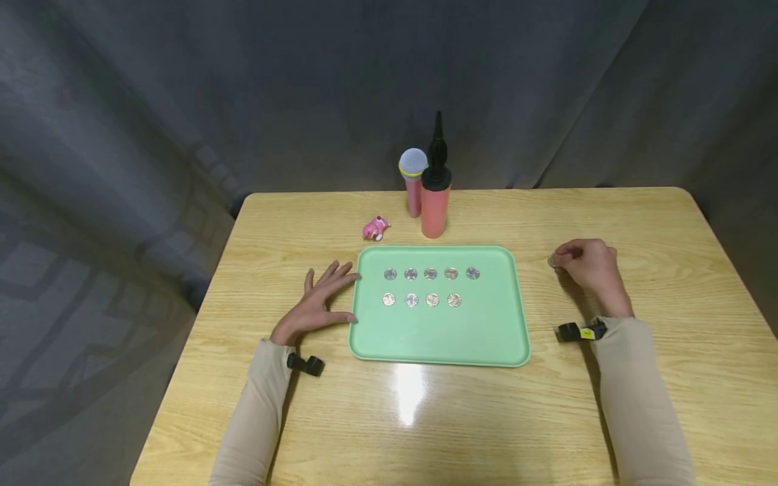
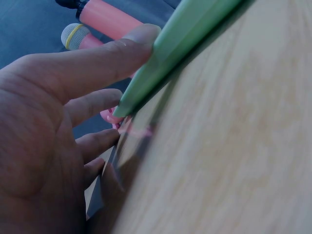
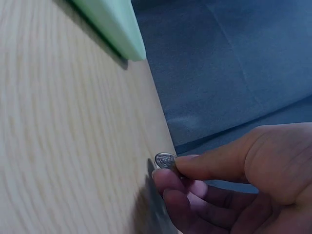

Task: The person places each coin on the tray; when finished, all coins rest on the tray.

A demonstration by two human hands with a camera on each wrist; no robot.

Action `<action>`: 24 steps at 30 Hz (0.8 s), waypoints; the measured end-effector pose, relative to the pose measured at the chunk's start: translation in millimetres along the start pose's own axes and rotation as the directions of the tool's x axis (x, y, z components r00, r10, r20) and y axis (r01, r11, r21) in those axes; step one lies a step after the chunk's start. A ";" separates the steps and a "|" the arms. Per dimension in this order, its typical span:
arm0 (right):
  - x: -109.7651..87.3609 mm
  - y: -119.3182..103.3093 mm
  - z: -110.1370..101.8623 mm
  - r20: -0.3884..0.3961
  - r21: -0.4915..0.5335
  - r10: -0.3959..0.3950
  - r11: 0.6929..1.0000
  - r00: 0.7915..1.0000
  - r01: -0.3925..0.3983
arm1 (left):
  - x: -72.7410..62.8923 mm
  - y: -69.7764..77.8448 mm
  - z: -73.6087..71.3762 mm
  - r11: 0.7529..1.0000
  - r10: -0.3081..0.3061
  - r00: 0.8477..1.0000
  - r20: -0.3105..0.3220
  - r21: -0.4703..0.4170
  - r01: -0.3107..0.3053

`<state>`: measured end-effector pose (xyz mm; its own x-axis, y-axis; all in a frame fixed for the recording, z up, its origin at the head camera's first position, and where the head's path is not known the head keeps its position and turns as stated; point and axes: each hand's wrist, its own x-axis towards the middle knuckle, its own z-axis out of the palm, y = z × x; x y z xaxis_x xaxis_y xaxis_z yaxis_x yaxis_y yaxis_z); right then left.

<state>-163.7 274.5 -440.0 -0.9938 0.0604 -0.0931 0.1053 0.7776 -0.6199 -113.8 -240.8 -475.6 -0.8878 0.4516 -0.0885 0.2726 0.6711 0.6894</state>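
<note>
My right hand (image 1: 586, 265) pinches a small silver coin (image 3: 165, 162) between thumb and fingers, just above the table to the right of the tray. The light green tray (image 1: 437, 344) lies flat, holding several similar round coins (image 1: 432, 300) in two rows. The upper row reaches one coin farther right than the lower. At the tray's left edge, my left hand (image 1: 319, 304) has its fingers spread. Its thumb touches the tray rim (image 2: 168, 53) in the left wrist view, while the other fingertips are at or near that edge.
Behind the tray stand a pink toy microphone (image 1: 413, 192) and a pink pump with a black nozzle (image 1: 434, 212). A small pink figurine (image 1: 376, 228) lies left of them. The wooden table (image 1: 389, 445) ends at dark grey curtains (image 1: 304, 101).
</note>
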 end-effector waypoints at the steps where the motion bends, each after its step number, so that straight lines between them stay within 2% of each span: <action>1: -0.4 -0.4 -0.5 0.008 0.014 0.003 1.000 1.000 -0.004 | -0.1 0.0 0.0 1.000 -0.001 1.000 0.001 -0.001 0.001; 10: -8.4 -9.9 -5.4 0.043 0.115 -0.032 0.993 0.999 0.027 | -0.6 -0.3 -0.1 1.000 -0.003 1.000 0.004 0.001 0.003; 24: -21.1 -33.7 -1.7 0.094 0.114 -0.097 0.990 0.991 0.086 | -0.4 -0.3 0.3 1.000 -0.002 1.000 0.000 0.005 0.002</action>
<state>-146.4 248.0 -415.9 -0.9916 -0.0743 -0.1057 0.0230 0.7034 -0.7104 -113.3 -241.0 -476.0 -0.8885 0.4500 -0.0895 0.2728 0.6750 0.6855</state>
